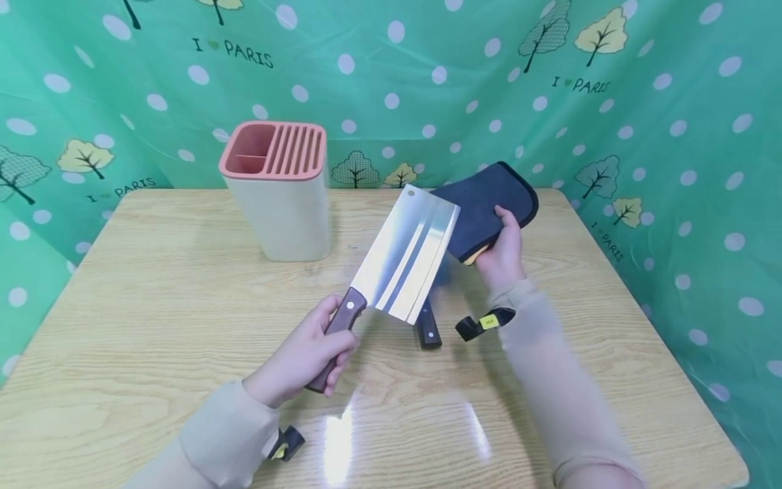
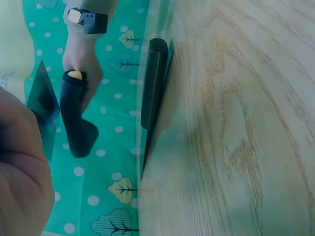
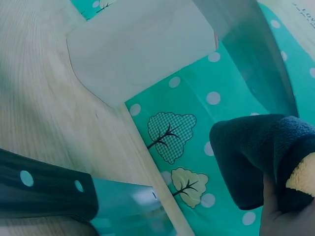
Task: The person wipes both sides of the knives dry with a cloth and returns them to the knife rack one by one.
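My left hand (image 1: pixel 308 353) grips the dark brown handle of a cleaver (image 1: pixel 406 251), its broad shiny blade tilted up and away. In my right hand (image 1: pixel 504 255) is a folded navy cloth (image 1: pixel 485 204) with black edging and a yellow inner side, pinched near its lower edge. The blade overlaps the cloth's left end in the head view; whether they touch I cannot tell. Below them a second knife (image 1: pixel 429 329) lies on the table, mostly hidden by the cleaver. Its black riveted handle (image 3: pixel 49 189) and part of its blade show in the right wrist view.
A white knife block (image 1: pixel 284 221) with a pink slotted top (image 1: pixel 293 149) stands at the back left of the wooden table (image 1: pixel 153 285). Behind and to the sides hangs a green dotted curtain (image 1: pixel 397 68). Each wrist wears a strap with a small black camera.
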`<state>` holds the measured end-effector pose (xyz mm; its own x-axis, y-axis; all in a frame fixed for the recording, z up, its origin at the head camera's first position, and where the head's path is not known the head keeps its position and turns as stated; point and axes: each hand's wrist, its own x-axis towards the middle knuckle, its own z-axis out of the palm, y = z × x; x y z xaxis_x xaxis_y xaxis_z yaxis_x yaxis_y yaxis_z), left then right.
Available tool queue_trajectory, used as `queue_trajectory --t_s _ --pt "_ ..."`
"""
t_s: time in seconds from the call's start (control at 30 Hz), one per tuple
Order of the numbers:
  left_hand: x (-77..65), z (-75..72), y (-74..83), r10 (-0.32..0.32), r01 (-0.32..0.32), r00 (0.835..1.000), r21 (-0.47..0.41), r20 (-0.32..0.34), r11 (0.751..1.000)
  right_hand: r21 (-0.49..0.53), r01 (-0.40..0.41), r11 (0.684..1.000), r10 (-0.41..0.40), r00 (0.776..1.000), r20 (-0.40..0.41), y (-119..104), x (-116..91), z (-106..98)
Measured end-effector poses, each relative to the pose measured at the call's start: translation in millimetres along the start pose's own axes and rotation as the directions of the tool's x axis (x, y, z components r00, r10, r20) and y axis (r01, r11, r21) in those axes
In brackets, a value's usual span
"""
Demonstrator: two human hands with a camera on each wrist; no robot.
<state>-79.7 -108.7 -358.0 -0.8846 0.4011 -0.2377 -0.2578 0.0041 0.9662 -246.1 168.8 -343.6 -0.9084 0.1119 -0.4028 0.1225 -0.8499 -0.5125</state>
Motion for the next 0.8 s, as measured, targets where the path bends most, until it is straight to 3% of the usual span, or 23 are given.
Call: queue_trajectory --t_s 0.23,0.47,0.8 --pt "-1.0 1.9 3.7 0.002 -0.002 1.000 0.001 -0.008 1.000 -0.057 -0.054 0.997 0.055 0.998 0.012 15 -5 -5" --pt "0.1 2.6 3.9 0.015 -0.015 1.000 -0.005 -0.017 1.000 -0.128 -0.079 0.989 0.085 0.995 0.043 31 -20 -2" --pt "1.5 1.6 2.6 0.018 -0.019 1.000 -0.037 -0.022 0.999 -0.219 -0.138 0.966 0.147 0.989 0.026 49 -44 0"
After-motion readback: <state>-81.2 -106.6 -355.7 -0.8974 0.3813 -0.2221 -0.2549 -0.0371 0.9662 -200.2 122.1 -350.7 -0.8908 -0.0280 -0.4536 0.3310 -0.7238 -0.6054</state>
